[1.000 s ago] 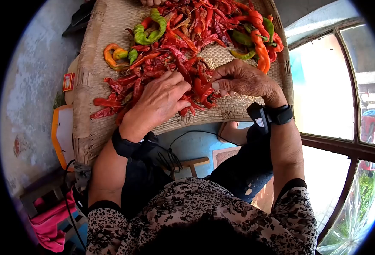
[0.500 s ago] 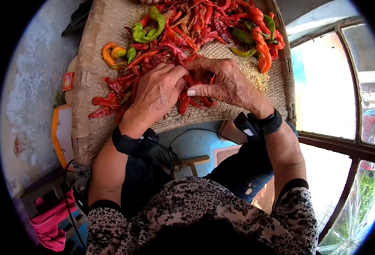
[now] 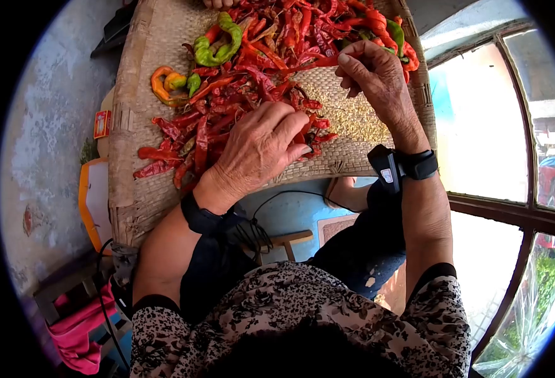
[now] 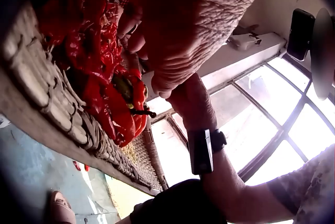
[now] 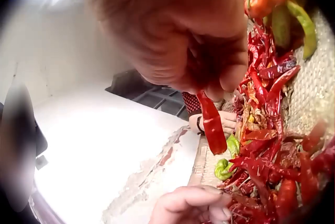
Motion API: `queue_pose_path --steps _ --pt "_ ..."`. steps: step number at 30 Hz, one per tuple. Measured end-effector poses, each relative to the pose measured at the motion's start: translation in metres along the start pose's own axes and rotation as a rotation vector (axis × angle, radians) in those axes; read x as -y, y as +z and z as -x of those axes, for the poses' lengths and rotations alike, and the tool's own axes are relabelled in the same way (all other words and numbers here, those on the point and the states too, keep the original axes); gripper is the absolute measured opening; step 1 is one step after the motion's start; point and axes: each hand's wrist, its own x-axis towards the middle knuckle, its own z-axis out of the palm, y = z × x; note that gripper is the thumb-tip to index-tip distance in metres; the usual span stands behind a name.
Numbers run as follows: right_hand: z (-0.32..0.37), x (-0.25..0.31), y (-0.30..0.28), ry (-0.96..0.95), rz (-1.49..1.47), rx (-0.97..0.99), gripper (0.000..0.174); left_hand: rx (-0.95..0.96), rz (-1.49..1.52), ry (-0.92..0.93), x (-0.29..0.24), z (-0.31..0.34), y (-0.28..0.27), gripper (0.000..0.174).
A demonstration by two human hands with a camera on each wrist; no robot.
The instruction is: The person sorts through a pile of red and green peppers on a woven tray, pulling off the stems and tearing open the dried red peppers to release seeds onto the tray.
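Observation:
A strip of red chili pepper [image 5: 213,129] dangles from my right hand [image 3: 378,79], which pinches it between thumb and fingers above the far right of the woven tray [image 3: 154,38]. In the head view this strip points left toward the pile. My left hand [image 3: 255,148] rests low over the near part of the dried red chili peppers [image 3: 224,120], its fingers loosely bent and thumb apart. No pepper shows between its thumb and forefinger in the right wrist view. Red peppers [image 4: 123,122] lie close under its fingertips in the left wrist view.
Pale seeds [image 3: 353,120] are scattered at the tray's right. A curled green pepper [image 3: 227,41] and an orange one [image 3: 164,82] lie on the left, fresh red peppers [image 3: 384,28] at the back right. Another person's hand [image 5: 227,122] is at the tray's far edge. A window [image 3: 479,126] stands to the right.
My hands met over the near peppers half a second ago. Since then my right hand has moved away to the far right with a red chili pepper, and my left hand has shifted slightly right.

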Motion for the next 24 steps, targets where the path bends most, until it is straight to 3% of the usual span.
queue_pose_path --steps 2,5,10,12,13,14,16,18,19,20,22,23,24 --pt "0.005 0.008 -0.005 0.056 0.14 0.068 0.019 0.097 0.049 0.195 -0.007 0.0 0.004 0.05" --pt "0.007 0.012 -0.004 0.202 0.064 0.428 0.02 0.155 0.018 0.196 -0.002 0.004 0.011 0.032" --pt "-0.007 0.015 -0.004 0.292 0.064 0.667 0.021 0.239 0.019 0.171 0.001 0.004 0.01 0.016" --pt "-0.016 0.0 0.001 -0.063 -0.495 0.122 0.03 0.162 -0.019 0.181 0.004 0.005 0.012 0.014" --pt "-0.021 -0.001 -0.002 -0.13 -0.567 -0.01 0.041 0.164 -0.017 0.181 0.003 0.006 0.012 0.014" --pt "-0.023 0.001 -0.008 -0.112 -0.486 -0.082 0.052 0.156 0.027 0.141 0.003 0.005 0.011 0.014" --pt "-0.02 0.0 0.0 -0.221 -0.031 -0.14 0.058 0.146 0.064 0.104 0.004 0.002 0.009 0.014" --pt "-0.007 0.004 0.001 -0.059 0.155 0.247 0.066 0.112 0.222 -0.096 0.001 -0.001 0.004 0.012" --pt "0.0 0.015 0.004 0.016 0.16 0.49 0.063 0.114 0.224 -0.094 0.0 -0.003 0.002 0.012" --pt "0.003 0.004 0.011 -0.113 0.249 0.555 0.057 0.057 0.314 -0.163 0.001 -0.005 -0.001 0.012" --pt "0.013 0.002 0.021 -0.119 0.25 0.562 0.048 0.042 0.413 -0.31 0.002 -0.01 -0.012 0.011" --pt "0.013 0.004 0.022 -0.165 0.312 0.573 0.035 0.034 0.418 -0.322 0.003 -0.009 -0.012 0.012" --pt "0.014 0.005 0.024 -0.163 0.312 0.572 0.035 0.025 0.422 -0.331 0.005 -0.009 -0.012 0.012"
